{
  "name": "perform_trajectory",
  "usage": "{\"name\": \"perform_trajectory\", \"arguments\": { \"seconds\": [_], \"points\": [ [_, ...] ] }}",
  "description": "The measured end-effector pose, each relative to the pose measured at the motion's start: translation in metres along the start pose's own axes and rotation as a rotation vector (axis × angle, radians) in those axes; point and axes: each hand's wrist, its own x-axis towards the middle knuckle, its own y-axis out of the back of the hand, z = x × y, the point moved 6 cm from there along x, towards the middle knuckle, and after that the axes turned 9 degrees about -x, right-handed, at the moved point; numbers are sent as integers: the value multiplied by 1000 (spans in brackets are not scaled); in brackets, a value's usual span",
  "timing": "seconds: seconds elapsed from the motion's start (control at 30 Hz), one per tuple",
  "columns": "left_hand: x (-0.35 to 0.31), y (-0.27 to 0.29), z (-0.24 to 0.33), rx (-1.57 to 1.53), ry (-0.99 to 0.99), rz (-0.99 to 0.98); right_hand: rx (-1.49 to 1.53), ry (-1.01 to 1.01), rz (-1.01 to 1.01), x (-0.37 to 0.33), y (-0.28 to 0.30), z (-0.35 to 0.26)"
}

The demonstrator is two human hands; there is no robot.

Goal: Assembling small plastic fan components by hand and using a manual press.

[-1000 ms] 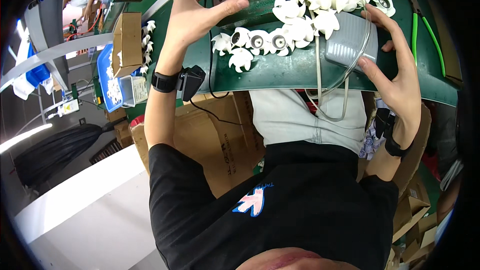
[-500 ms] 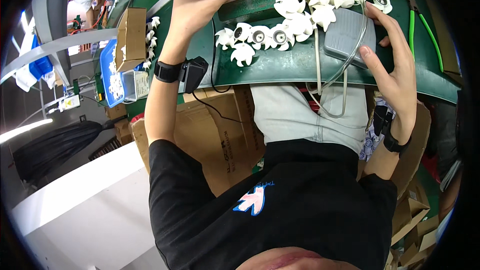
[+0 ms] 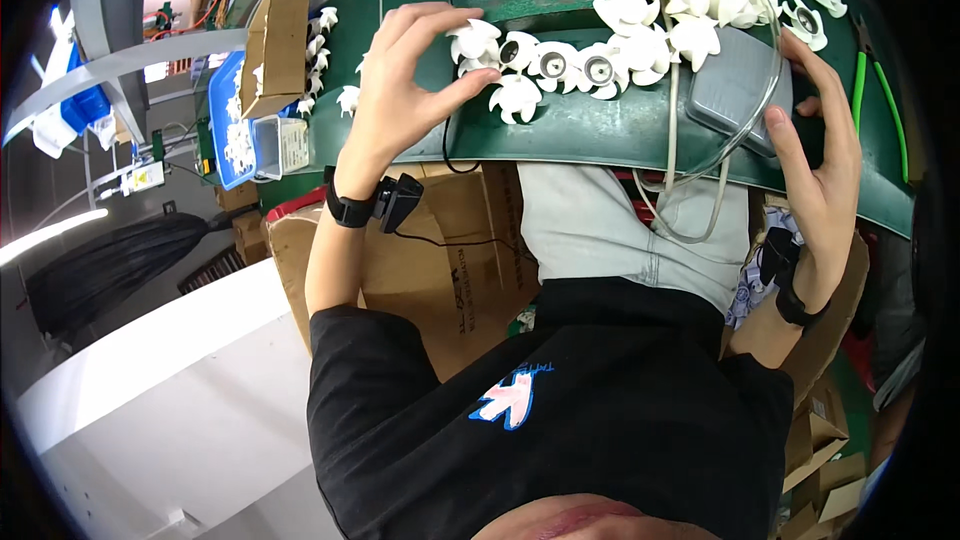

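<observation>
Looks like the pick-up step: the left hand (image 3: pixel 415 80) curls half-open, fingertips on a white plastic impeller (image 3: pixel 474 41) in the row along the green bench (image 3: pixel 600 135), while the right hand (image 3: pixel 815 140) cups the grey pedal box (image 3: pixel 735 90), so next probably needs a firmer pinch.
</observation>
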Motion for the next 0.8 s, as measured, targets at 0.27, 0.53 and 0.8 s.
{"name": "perform_trajectory", "arguments": {
  "seconds": [0.27, 0.53, 0.8],
  "points": [
    [-36, 37, -47, 107, 245, 90, -13, 26, -2, -3, -5, 10],
    [-84, 53, -117, 193, 533, -159, -36, 25, -7, -3, -4, 10],
    [8, 35, -52, -136, 239, 99, -11, 25, 3, 0, -3, 9]
  ]
}}
